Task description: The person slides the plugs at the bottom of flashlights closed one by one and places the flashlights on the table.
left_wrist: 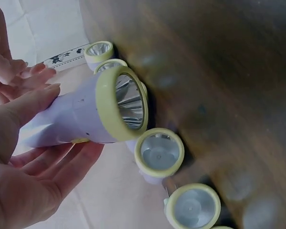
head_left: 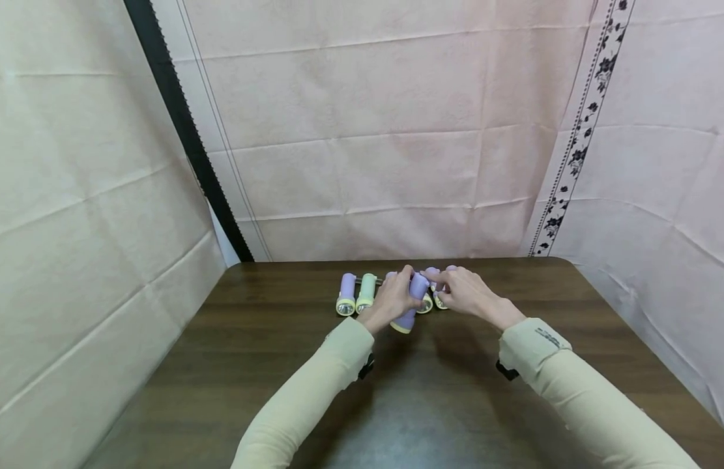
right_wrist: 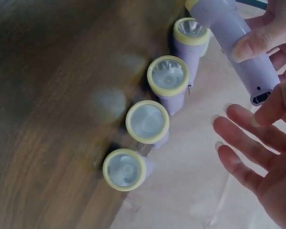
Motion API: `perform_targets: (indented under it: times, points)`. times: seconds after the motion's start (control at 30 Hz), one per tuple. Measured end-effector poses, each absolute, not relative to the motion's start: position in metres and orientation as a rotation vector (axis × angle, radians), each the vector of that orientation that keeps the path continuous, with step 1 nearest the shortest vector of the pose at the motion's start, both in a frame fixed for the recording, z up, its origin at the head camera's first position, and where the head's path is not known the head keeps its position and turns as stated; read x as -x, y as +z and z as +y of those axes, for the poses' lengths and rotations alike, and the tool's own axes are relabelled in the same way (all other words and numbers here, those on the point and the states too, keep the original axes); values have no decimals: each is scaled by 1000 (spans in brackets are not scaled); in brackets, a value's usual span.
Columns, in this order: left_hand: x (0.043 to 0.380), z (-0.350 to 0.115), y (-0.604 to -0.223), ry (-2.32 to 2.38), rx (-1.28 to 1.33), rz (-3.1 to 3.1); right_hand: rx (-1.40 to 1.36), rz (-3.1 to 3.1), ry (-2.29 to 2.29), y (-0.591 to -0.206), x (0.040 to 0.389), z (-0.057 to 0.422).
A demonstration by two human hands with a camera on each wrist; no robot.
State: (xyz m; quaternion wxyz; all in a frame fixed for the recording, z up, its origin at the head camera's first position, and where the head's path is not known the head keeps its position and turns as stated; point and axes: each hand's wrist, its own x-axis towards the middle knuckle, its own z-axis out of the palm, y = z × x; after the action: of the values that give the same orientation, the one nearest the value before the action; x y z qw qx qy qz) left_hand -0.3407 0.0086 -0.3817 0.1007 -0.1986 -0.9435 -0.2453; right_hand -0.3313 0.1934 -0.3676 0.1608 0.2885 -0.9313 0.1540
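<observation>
My left hand (head_left: 391, 301) grips a purple flashlight (head_left: 418, 287) with a pale yellow rim, held tilted above the table with its lens towards me. In the left wrist view, the thumb lies along one side of the barrel and the fingers support the other. At the tail end, which has a small dark slot (right_wrist: 262, 98), is my right hand (head_left: 468, 296). Its fingers are spread and relaxed, with one fingertip (right_wrist: 254, 121) close by the tail. Behind the hands, more flashlights stand in a row, including a purple one (head_left: 347, 294) and a mint green one (head_left: 366, 293) at the left.
On the right of the row, further purple flashlights (right_wrist: 148, 121) face forward, partly hidden by my hands in the head view. Thin metal prongs (right_wrist: 145, 149) show between some of them. The brown wooden table (head_left: 232, 365) ends at pale hanging cloth (head_left: 362, 156).
</observation>
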Motion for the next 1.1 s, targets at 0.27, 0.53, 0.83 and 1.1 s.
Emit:
perform_targets:
  times: [0.27, 0.53, 0.83, 1.1]
  points:
    - [341, -4, -381, -705, 516, -2877, -780, -2720, 535, -363, 331, 190]
    - [340, -26, -384, -646, 448, -2978, -737, -2718, 590, -373, 333, 196]
    - [341, -44, -383, -591, 329, -3046, -728, -2687, 585, -374, 339, 205]
    - [338, -58, -389, -569, 237, -3047, -735, -2695, 568, -377, 340, 207]
